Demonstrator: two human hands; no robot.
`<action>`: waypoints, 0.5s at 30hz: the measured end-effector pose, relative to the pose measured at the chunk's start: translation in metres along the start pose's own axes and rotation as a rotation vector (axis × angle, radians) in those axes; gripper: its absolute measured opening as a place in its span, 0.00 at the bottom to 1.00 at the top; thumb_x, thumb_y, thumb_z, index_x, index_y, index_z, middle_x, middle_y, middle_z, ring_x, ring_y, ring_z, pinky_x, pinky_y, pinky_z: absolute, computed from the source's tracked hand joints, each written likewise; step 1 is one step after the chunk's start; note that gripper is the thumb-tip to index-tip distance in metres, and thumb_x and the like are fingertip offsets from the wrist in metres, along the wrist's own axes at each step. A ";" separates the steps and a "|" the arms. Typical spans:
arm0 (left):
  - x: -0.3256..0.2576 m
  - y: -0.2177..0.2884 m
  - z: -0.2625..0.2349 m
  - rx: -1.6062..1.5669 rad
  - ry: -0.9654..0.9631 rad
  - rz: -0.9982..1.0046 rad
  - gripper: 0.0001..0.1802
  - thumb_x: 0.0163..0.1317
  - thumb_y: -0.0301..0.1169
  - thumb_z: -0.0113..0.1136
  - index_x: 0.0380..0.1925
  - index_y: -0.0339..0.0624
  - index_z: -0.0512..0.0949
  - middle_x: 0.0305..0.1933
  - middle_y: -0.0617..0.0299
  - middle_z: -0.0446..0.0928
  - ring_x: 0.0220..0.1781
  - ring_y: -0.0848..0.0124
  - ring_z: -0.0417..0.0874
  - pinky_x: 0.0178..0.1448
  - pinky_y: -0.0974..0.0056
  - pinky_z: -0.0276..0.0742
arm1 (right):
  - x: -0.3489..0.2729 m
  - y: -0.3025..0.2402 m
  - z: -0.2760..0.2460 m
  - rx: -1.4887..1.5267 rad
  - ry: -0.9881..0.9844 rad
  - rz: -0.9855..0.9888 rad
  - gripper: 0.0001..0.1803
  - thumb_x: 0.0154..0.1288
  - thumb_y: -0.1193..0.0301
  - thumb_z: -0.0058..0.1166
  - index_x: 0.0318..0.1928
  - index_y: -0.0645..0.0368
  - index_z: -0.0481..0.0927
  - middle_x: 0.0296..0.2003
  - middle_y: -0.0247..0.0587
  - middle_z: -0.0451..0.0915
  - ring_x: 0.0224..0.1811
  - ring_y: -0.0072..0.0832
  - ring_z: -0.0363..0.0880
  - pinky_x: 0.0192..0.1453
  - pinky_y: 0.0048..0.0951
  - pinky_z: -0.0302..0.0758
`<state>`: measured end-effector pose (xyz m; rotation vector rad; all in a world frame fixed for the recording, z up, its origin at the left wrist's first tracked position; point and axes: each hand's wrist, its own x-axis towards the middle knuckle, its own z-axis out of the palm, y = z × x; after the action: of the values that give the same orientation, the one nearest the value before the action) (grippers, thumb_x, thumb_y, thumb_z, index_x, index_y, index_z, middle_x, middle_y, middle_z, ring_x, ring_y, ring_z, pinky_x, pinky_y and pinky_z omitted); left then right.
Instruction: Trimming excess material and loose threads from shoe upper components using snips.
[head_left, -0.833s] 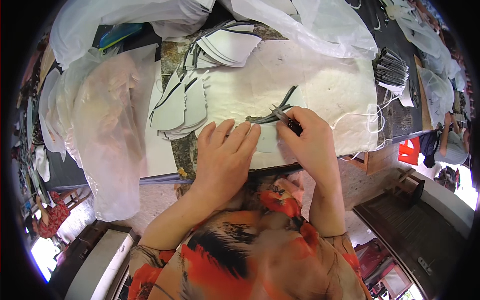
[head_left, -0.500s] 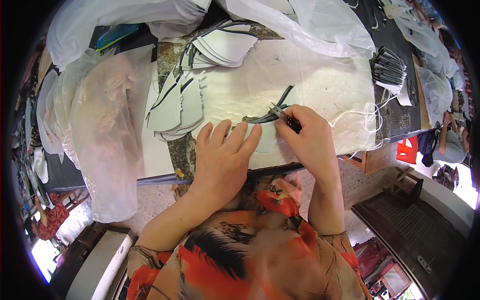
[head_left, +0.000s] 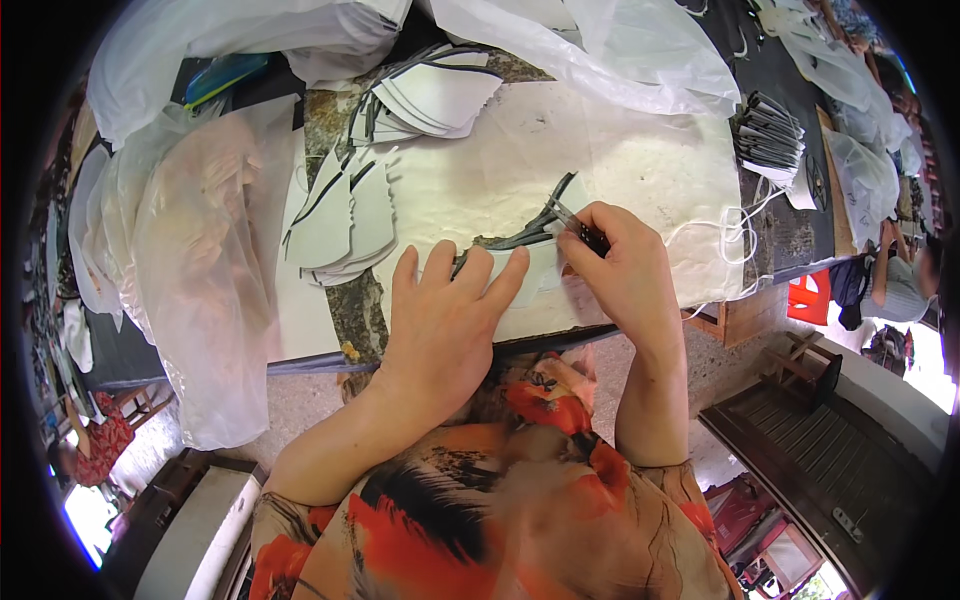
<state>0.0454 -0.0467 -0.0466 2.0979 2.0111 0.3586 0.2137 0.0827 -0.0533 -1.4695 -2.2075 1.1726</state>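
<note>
My left hand [head_left: 445, 310] lies with its fingers stretched and spread, pressing a white cut piece [head_left: 540, 268] to the table. Along that piece's far edge runs a dark strip [head_left: 520, 238], whose loose end sticks up and away from me. My right hand [head_left: 625, 262] is closed around small dark-handled thread snips [head_left: 583, 232]. Their metal blades meet the dark strip just right of my left fingertips; whether they cut into it I cannot tell. To the left are a stack of white pieces with dark edging [head_left: 340, 215] and a second such stack [head_left: 435, 95] farther back.
A pale sheet [head_left: 640, 150] covers the work table. Clear plastic bags [head_left: 205, 270] hang over its left side, and more plastic [head_left: 640, 50] lies at the back. At the right are a bundle of dark-edged pieces [head_left: 770, 135] and white cord [head_left: 735, 235]. Other people sit far off on both sides.
The snips' blades have moved onto the dark strip and look closer together than before. My left hand stays spread on the piece. The whole view has shifted slightly.
</note>
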 end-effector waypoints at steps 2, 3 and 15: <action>0.002 0.001 -0.003 -0.007 -0.018 -0.003 0.29 0.58 0.24 0.57 0.62 0.50 0.80 0.42 0.60 0.74 0.50 0.58 0.75 0.58 0.52 0.70 | 0.001 0.003 0.001 0.007 0.000 -0.006 0.10 0.65 0.71 0.63 0.38 0.68 0.81 0.29 0.44 0.81 0.29 0.26 0.80 0.37 0.29 0.76; 0.003 0.002 -0.004 -0.013 -0.037 -0.008 0.29 0.58 0.24 0.56 0.62 0.49 0.80 0.41 0.59 0.74 0.49 0.58 0.75 0.57 0.52 0.70 | 0.001 0.004 0.001 0.016 -0.001 -0.012 0.10 0.65 0.71 0.63 0.37 0.68 0.81 0.29 0.44 0.81 0.29 0.26 0.81 0.37 0.29 0.76; 0.010 0.006 -0.009 -0.020 -0.075 -0.009 0.30 0.59 0.23 0.54 0.64 0.50 0.79 0.41 0.57 0.74 0.48 0.57 0.74 0.54 0.53 0.70 | 0.003 0.005 0.001 0.031 -0.018 0.086 0.12 0.61 0.65 0.60 0.37 0.62 0.82 0.35 0.52 0.83 0.38 0.50 0.83 0.45 0.45 0.78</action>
<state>0.0480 -0.0370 -0.0356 2.0575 1.9662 0.2930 0.2151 0.0861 -0.0582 -1.5612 -2.1468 1.2463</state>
